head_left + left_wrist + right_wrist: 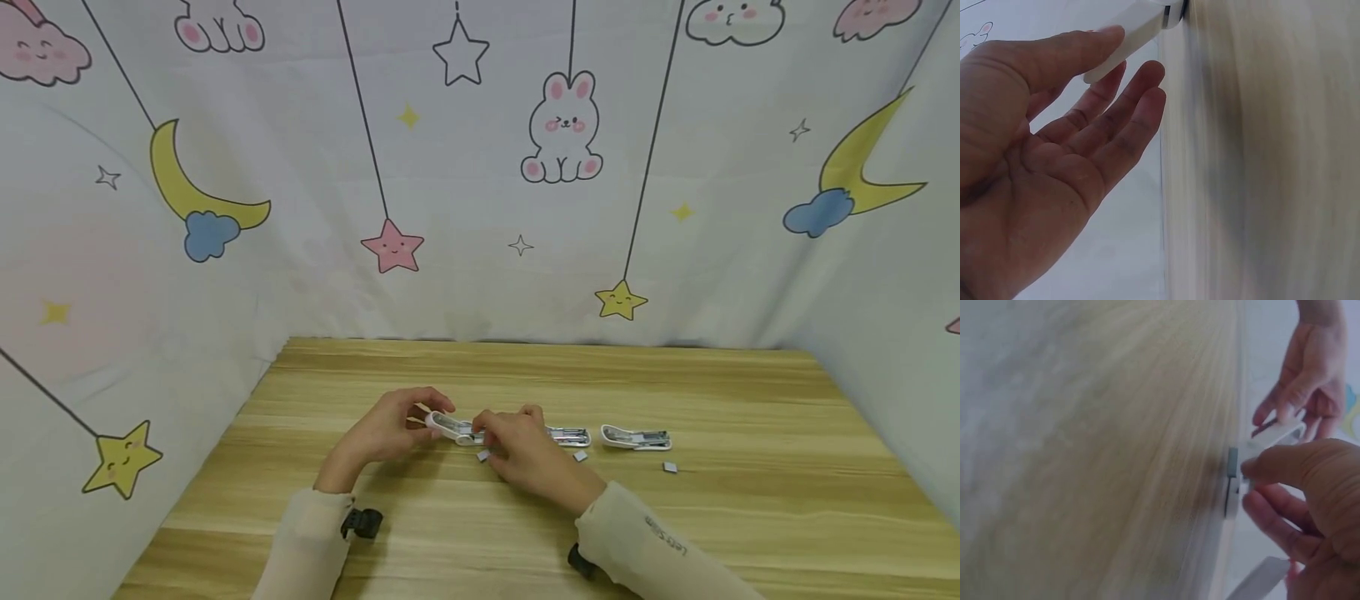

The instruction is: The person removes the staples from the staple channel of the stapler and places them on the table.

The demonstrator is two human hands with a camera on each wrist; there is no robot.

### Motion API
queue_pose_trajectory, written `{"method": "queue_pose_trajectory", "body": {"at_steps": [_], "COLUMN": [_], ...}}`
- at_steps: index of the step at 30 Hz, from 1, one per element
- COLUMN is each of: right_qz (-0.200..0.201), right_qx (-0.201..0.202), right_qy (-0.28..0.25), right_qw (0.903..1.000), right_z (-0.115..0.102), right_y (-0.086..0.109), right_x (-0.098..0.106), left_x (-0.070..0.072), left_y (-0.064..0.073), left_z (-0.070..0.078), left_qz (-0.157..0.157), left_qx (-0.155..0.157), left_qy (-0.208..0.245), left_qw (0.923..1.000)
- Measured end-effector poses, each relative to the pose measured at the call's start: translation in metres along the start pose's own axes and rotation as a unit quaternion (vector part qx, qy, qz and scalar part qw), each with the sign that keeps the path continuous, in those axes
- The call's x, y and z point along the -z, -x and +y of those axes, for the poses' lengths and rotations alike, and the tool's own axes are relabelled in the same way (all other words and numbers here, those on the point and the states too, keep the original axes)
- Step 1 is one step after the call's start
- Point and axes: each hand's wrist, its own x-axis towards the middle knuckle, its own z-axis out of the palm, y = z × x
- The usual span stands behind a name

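Three small white staplers lie folded open in a row on the table. My left hand [393, 429] pinches the raised top arm of the leftmost stapler [447, 425] between thumb and fingers; the left wrist view shows the thumb on this white arm [1132, 37], with the other fingers spread. My right hand [525, 450] pinches the same stapler near its base, covering much of it. In the right wrist view, the right thumb and fingertips close at the stapler [1279, 433]. Partly behind the right hand lies the middle stapler [573, 436].
The third stapler [636, 437] lies to the right. Small grey staple strips sit in front of the staplers: a left strip [483, 456], a middle strip [580, 456] and a right strip [670, 467]. A patterned curtain [480, 208] closes off the wooden table [480, 542] behind.
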Motion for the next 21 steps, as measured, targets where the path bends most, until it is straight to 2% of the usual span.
{"method": "queue_pose_trajectory", "body": {"at_steps": [6,11,15,21], "right_qz": [0.03,0.062,0.109,0.148], "right_qx": [-0.02,-0.029,-0.009,0.017], "right_qy": [-0.034,-0.012,0.01,0.028], "right_qw": [0.9988,0.9976,0.994,0.9884], "right_z": [0.0,0.006,0.013,0.025], "right_y": [0.007,0.025,0.041,0.06], "right_x": [0.009,0.023,0.033,0.053], "left_x": [-0.001,-0.001,0.0,-0.002], "left_y": [0.002,0.008,0.018,0.03], "left_z": [-0.001,-0.001,0.0,-0.001], "left_qz": [0.014,0.036,0.052,0.092], "left_qx": [0.008,0.032,0.054,0.057], "left_qy": [0.001,-0.049,-0.083,-0.145], "left_qw": [0.9999,0.9976,0.9937,0.9834]}}
